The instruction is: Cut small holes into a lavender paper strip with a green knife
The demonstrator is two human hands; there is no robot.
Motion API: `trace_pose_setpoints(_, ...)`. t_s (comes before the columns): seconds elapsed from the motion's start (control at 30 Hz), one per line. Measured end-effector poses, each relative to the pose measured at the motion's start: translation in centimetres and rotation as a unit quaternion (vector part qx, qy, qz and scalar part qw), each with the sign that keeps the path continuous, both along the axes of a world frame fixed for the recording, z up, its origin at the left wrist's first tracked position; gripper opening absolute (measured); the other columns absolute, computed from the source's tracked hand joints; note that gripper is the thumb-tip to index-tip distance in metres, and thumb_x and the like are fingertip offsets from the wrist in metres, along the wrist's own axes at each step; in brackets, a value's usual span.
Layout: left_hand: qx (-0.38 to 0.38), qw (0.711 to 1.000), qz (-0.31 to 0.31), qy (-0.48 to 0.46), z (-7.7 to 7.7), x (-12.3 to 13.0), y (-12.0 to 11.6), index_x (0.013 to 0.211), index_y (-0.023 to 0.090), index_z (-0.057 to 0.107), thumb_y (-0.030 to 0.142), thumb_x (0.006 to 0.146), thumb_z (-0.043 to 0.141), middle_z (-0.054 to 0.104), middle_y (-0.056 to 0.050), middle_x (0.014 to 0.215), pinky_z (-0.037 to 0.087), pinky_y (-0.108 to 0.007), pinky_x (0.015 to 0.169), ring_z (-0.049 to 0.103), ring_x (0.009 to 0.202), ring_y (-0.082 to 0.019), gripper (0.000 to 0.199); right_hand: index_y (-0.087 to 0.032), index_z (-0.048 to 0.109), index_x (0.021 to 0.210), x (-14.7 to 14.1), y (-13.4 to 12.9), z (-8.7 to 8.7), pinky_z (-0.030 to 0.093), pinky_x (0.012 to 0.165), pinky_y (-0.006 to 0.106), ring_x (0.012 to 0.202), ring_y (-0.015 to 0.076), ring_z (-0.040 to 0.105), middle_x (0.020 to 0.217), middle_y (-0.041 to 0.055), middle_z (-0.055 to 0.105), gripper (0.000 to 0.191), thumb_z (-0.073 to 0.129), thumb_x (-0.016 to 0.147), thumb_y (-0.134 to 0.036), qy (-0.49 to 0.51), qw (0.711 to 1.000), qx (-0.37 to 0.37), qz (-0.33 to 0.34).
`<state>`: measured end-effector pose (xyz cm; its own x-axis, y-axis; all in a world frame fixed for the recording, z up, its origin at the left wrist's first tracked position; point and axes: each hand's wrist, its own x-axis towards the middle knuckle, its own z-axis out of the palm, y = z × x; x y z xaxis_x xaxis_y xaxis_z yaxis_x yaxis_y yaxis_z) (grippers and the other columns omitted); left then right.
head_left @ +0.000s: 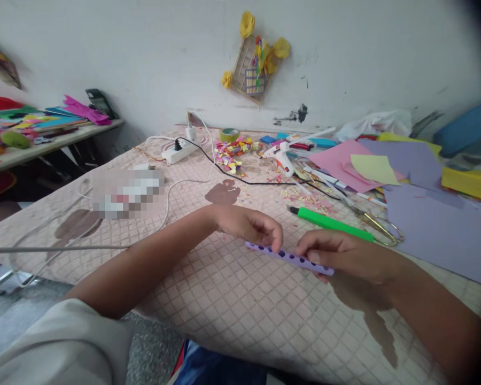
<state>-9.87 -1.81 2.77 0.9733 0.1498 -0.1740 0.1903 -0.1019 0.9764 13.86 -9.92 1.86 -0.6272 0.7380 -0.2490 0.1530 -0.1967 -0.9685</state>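
A thin purple strip with dark dots [291,258] lies slantwise between my hands, just above or on the checked tablecloth. My left hand [250,225] is over its left part, fingers curled, with a fingertip touching the dotted face. My right hand [342,254] grips the right part between thumb and fingers; some fingertips show beneath it. Beyond my right hand lies a bright green cutter [332,223] with a dark tip.
Scissors [377,224], a white glue gun [280,158], green tape [229,135] and paper scraps [234,155] lie farther back. Coloured sheets [436,224] cover the right side. A power strip [180,152] and cables are at the back left.
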Motion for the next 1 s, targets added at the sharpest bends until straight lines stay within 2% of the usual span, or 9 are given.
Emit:
trace_pose_setpoints(0.13,-0.013,1.0,-0.01,0.003,0.1,0.2,-0.1,0.076,0.016,0.065,0.013,0.076,0.062,0.057,0.003,0.07,0.038,-0.018,0.062,0.048,0.065,-0.007,0.004,-0.021,0.074,0.087,-0.1,-0.3,0.0,0.045,0.054,0.019,0.059,0.0071,0.052,0.074,-0.0003,0.059,0.015,0.068,0.08,-0.033,0.0,1.0,0.007,0.007)
trace_pose_setpoints(0.43,-0.046,0.998,-0.01,0.033,0.7,0.4,-0.6,0.075,0.019,0.07,0.019,0.068,0.069,0.062,0.003,0.069,0.04,-0.018,0.055,0.05,0.063,-0.008,0.007,-0.022,0.076,0.081,-0.1,-0.2,0.2,0.045,0.05,0.023,0.054,0.0109,0.055,0.069,0.0005,0.061,0.014,0.068,0.076,-0.033,-0.037,0.999,-0.011,0.01)
trace_pose_setpoints(0.63,-0.051,0.998,0.0,0.031,0.5,0.4,-0.8,0.074,0.019,0.07,0.017,0.063,0.074,0.062,0.002,0.066,0.042,-0.019,0.057,0.052,0.063,-0.009,0.011,-0.021,0.075,0.082,-0.3,-0.2,-0.1,0.046,0.047,0.023,0.052,0.0111,0.054,0.065,0.0003,0.06,0.02,0.073,0.069,-0.037,-0.007,1.0,-0.028,0.004)
trace_pose_setpoints(0.77,-0.038,0.999,0.006,0.021,0.4,0.2,-0.8,0.074,0.018,0.068,0.015,0.066,0.073,0.061,0.003,0.067,0.041,-0.02,0.059,0.052,0.063,-0.008,0.009,-0.023,0.075,0.079,-0.4,-0.2,-0.2,0.044,0.046,0.022,0.05,0.0096,0.053,0.065,-0.0012,0.059,0.013,0.075,0.067,-0.03,0.016,1.0,-0.025,-0.011)
trace_pose_setpoints(0.9,-0.028,0.999,0.028,-0.004,-0.2,0.0,-0.7,0.093,0.02,0.063,0.017,0.07,0.071,0.059,0.003,0.069,0.04,-0.021,0.057,0.051,0.061,-0.009,0.024,-0.024,0.074,0.077,-0.4,-0.3,-0.1,0.045,0.046,0.023,0.049,0.0093,0.053,0.064,-0.0016,0.059,0.009,0.073,0.07,-0.028,0.001,1.0,0.0,-0.026)
trace_pose_setpoints(1.0,0.001,0.999,0.047,-0.001,-0.5,-0.2,-0.7,0.103,0.021,0.058,0.022,0.074,0.068,0.058,0.003,0.071,0.04,-0.021,0.056,0.051,0.06,-0.009,0.032,-0.023,0.072,0.081,-0.5,-0.5,0.1,0.044,0.046,0.022,0.052,0.01,0.052,0.065,-0.0016,0.057,0.013,0.073,0.07,-0.029,-0.014,0.999,0.017,-0.029)
